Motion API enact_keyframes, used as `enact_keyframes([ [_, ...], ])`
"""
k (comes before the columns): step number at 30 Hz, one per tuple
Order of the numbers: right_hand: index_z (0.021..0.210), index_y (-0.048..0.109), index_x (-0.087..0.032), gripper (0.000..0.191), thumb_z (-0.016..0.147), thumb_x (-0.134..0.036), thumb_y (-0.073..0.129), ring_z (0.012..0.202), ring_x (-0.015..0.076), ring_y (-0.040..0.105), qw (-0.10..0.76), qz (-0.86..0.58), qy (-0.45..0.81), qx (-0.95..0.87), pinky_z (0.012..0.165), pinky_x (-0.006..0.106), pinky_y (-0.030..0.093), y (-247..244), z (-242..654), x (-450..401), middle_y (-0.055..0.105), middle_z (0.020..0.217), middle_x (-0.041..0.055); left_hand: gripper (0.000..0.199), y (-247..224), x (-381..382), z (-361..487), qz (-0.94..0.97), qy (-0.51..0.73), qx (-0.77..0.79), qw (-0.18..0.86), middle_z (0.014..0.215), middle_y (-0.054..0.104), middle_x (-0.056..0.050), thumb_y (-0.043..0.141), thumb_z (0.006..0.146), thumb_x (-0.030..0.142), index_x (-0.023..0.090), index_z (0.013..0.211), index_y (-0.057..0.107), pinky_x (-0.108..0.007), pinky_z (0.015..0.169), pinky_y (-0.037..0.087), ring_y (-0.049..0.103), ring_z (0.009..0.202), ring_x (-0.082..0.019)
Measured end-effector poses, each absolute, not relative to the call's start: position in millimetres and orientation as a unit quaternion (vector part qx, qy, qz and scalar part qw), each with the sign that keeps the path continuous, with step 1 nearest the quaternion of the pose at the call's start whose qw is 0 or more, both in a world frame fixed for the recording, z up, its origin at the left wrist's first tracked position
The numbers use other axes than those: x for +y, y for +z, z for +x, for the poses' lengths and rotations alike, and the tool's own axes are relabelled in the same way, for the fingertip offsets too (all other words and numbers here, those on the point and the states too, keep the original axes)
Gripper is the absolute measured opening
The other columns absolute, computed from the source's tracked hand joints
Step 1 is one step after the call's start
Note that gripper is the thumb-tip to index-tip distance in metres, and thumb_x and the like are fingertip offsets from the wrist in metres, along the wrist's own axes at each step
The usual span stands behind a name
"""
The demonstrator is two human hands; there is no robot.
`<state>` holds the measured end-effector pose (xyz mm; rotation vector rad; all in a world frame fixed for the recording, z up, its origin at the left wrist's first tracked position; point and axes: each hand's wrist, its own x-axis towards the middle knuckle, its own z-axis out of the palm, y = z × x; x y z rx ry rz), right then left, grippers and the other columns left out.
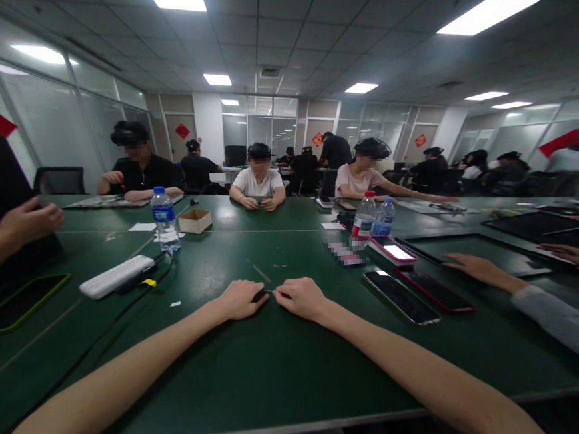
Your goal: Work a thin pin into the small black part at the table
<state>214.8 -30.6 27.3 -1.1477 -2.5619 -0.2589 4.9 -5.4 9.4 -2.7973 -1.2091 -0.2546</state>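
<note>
Above the middle of the green table (pixel 262 373), both my hands are close together with the palms turned down. My left hand (pixel 238 300) is closed around a small dark object (pixel 259 295), whose kind I cannot make out. Just to its right, my right hand (pixel 302 296) has its fingers pinched together. A thin, pale sliver (pixel 271 291) shows between the two hands, at the right fingertips. My fingers hide most of what they hold.
To the left are a white power bank (pixel 117 277), a black cable (pixel 112 321), a water bottle (pixel 165 220) and a small box (pixel 195 220). On the right lie several phones (pixel 401 296) and two bottles (pixel 364 216). Co-workers' hands (pixel 484 270) reach in from both sides.
</note>
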Motion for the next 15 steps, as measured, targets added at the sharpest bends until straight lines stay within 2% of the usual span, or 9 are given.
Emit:
enact_keyframes([
  [15, 0.078, 0.068, -0.017, 0.036, 0.092, -0.032, 0.038, 0.058, 0.0082, 0.054, 0.189, -0.361, -0.120, -0.905, 0.055, 0.019, 0.036, 31.3, 213.4, -37.8, 0.065, 0.073, 0.0035, 0.037, 10.6, -6.3, 4.0, -0.913, -0.085, -0.398, 0.027, 0.086, 0.065, -0.007, 0.026, 0.092, 0.046, 0.019, 0.093, 0.053, -0.028, 0.067, 0.042, 0.062, 0.078, -0.021],
])
